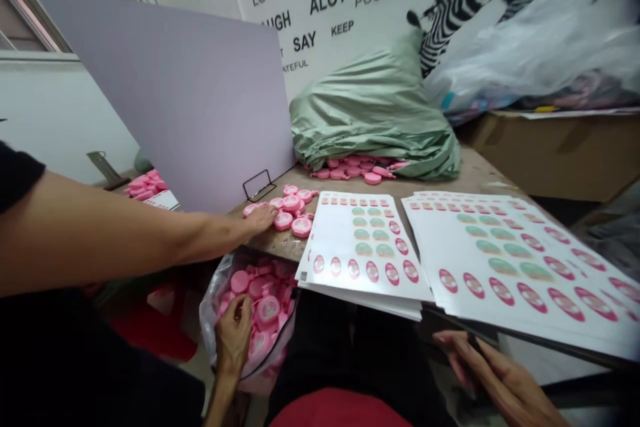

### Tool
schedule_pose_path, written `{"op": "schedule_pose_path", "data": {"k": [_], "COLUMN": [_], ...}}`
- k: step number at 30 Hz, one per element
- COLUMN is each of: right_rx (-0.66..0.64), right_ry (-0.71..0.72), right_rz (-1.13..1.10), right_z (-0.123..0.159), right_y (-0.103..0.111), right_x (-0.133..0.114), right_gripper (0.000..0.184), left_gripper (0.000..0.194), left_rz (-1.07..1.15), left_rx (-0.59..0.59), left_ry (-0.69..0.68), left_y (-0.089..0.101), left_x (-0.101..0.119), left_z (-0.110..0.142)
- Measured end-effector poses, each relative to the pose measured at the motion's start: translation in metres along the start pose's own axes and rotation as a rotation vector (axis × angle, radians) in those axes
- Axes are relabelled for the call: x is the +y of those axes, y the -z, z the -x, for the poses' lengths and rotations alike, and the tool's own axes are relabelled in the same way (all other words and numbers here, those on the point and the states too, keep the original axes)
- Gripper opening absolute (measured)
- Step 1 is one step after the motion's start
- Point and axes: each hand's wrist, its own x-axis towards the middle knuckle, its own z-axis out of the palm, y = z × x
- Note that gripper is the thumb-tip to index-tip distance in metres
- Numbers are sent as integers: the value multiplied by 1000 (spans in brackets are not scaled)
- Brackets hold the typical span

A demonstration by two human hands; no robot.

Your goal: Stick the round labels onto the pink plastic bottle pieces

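Left hand (pixel 233 337) bunched, fingers pinching at pink plastic caps (pixel 269 310) in a clear plastic bag (pixel 207 320), held open just under the grip, likely for easy reach. Right hand (pixel 500 373) loose, fingers spread, below stacked sticker sheets (pixel 520 260). Co-worker's hand (pixel 260 217) on loose caps (pixel 293 210), beyond the left grip.

The white poster (pixel 327 17) on the wall reads, in black capitals, "WE ARE A", "LOVE", "OTHER", "HAPPY", "ALOT", "POSITIVE", "SAY" and "KEEP". "UGH" and "ATEFUL" are cut off by the lilac board (pixel 165 100). Print on the pink labels (pixel 500 291) on the sheets (pixel 363 247) is too small to read.
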Motion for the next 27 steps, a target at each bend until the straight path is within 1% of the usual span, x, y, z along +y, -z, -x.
{"op": "schedule_pose_path", "data": {"k": [5, 8, 12, 14, 16, 19, 21, 24, 27], "right_rx": [-33, -53, -101, -132, -169, -201, -189, -135, -17], "right_ry": [54, 63, 81, 89, 99, 153, 204, 252, 302], "right_rz": [-46, -33, 26, 51, 75, 127, 181, 277, 450], "right_z": [-17, -27, -43, -56, -72, -104, -130, -180, -244], "right_y": [2, 4, 16, 24, 30, 36, 39, 45, 52], "right_x": [-33, -48, -71, -83, -96, -115, -123, -125, -119], "right_gripper": [49, 54, 65, 67, 68, 62, 54, 47, 48], "left_gripper": [36, 35, 33, 32, 31, 30, 29, 28, 26], "left_rz": [134, 155, 72, 33, 21, 47, 100, 197, 269], "left_rx": [-32, -81, -143, -139, -107, -70, -103, -223, -351], "left_ry": [-88, -160, -297, -366, -420, -429, -398, -336, -307], "left_y": [-39, -60, -84, -93, -99, -106, -111, -121, -131], "left_x": [48, 74, 94, 100, 106, 117, 125, 136, 152], "left_z": [-8, -15, -22, -26, -32, -41, -45, -49, -56]}}
